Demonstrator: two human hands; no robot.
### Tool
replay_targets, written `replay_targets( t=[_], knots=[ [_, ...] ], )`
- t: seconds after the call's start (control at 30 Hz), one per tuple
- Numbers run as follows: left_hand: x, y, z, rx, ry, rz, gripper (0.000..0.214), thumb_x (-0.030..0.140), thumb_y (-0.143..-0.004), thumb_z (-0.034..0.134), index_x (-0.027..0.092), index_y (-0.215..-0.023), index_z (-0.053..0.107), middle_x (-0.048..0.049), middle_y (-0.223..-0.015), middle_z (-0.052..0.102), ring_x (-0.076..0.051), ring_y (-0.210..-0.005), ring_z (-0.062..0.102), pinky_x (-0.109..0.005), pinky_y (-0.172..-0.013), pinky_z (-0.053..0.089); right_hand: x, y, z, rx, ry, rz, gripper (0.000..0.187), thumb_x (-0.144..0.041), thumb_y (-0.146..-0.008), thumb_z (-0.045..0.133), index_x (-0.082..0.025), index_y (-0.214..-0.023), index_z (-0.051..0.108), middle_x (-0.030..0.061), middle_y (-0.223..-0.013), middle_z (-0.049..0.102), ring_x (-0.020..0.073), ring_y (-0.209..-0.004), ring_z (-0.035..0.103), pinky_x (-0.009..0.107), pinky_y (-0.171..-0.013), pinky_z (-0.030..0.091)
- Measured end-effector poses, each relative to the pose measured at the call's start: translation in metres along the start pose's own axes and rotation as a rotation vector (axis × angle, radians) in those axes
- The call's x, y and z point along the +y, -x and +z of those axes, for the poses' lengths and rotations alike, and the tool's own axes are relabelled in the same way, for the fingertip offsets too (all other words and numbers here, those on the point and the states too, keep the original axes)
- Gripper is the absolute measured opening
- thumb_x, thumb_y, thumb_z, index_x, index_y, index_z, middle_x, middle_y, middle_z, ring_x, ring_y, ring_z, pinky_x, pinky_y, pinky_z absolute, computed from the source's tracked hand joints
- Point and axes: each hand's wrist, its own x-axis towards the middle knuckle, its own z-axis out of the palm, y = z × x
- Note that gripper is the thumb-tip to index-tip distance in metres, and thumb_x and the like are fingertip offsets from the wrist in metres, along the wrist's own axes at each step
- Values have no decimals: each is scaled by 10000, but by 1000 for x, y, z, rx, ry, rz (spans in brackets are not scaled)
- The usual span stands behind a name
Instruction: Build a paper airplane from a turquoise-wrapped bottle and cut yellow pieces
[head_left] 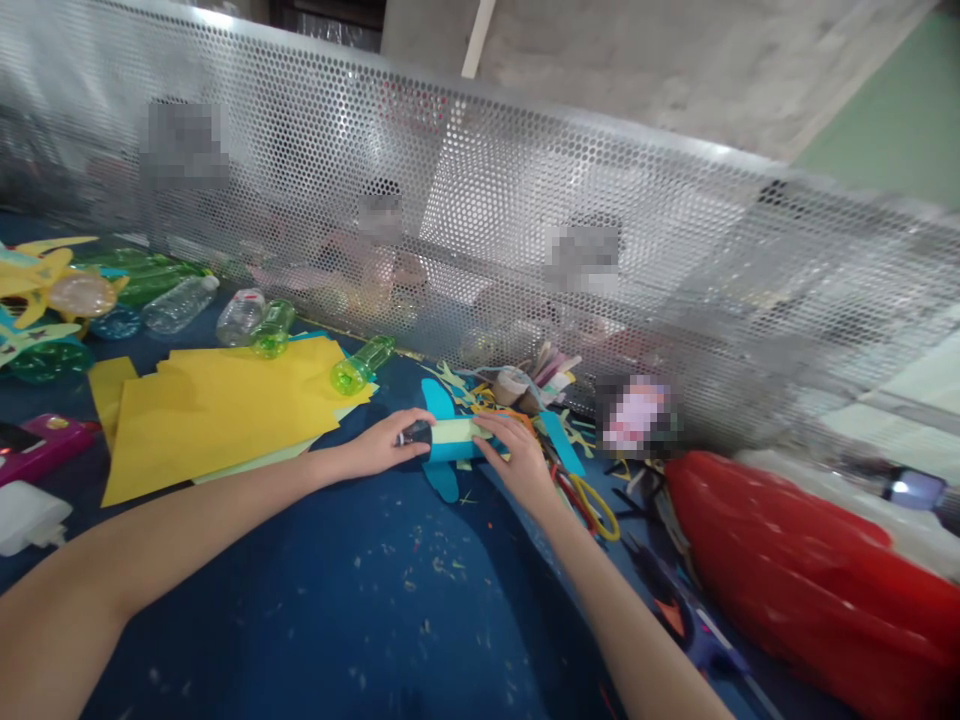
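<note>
My left hand [386, 443] and my right hand [516, 457] both hold a small bottle wrapped in blue and pale green paper [455, 438], lying on the dark blue table [337, 600]. The left hand's fingers curl round its dark cap end. My right hand presses the paper wrap from the right with its fingers bent over it. Blue paper wing shapes [439, 400] stick out above and below the bottle.
Yellow paper sheets [217, 410] lie to the left with green and clear plastic bottles [361, 365] on and behind them. Paper scraps, tape and yellow-handled scissors [592, 500] clutter the right. A red shiny bag [810, 570] lies far right. A perforated metal screen [480, 200] runs along the back.
</note>
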Motion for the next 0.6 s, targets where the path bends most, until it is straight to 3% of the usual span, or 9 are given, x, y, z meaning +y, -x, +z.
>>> replay_targets(
  t=[0.37, 0.53, 0.6],
  knots=[
    [-2, 1, 1, 4, -25, 17, 356, 368, -840, 522, 249, -1171, 461, -51, -1144, 531, -177, -904, 546, -337, -828, 449, 14, 1, -4, 41, 68, 36, 255, -345, -862, 493, -220, -1005, 663, 70, -1088, 658, 232, -1033, 571, 426, -920, 421],
    [-3, 1, 1, 4, -17, 13, 355, 368, -838, 523, 245, -1166, 464, -47, -1123, 542, -173, -883, 551, -331, -822, 453, 6, 1, -7, 26, 71, 46, 352, -349, -874, 476, -219, -1189, 565, 79, -1194, 606, 237, -1111, 528, 429, -944, 402],
    [-3, 1, 1, 4, -25, 16, 357, 356, -834, 529, 247, -1168, 465, -46, -1117, 545, -177, -898, 554, -334, -831, 452, 3, 1, -5, 0, 70, 18, 326, -337, -878, 476, -228, -1166, 584, 65, -1186, 614, 230, -1110, 526, 421, -952, 398]
  ],
)
